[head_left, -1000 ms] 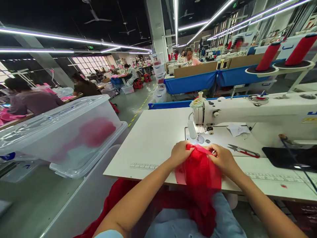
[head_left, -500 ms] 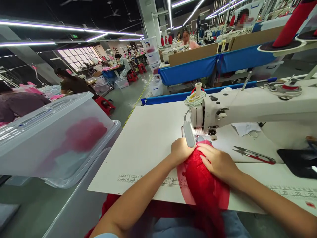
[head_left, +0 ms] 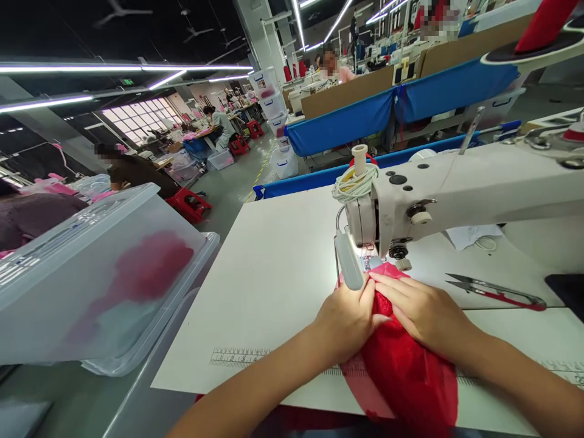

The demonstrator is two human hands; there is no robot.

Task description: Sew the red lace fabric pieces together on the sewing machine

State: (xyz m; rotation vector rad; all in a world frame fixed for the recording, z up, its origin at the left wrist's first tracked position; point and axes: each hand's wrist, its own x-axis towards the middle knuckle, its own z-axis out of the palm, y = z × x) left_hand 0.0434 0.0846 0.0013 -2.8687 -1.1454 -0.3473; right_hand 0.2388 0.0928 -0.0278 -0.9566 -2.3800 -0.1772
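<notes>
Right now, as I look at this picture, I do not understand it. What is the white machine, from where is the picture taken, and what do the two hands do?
The picture comes from a camera worn on the person's head, looking forward and down, so the two arms at the bottom are the person's own. The white machine is a sewing machine standing on a white table. The left hand and the right hand both lie flat on a piece of red fabric, pressing it down just below the machine's needle area. To the right on the table lies a pair of thread snips with red handles. At the left stands a clear plastic bin with something red inside. Other people sit at tables farther back.
</notes>
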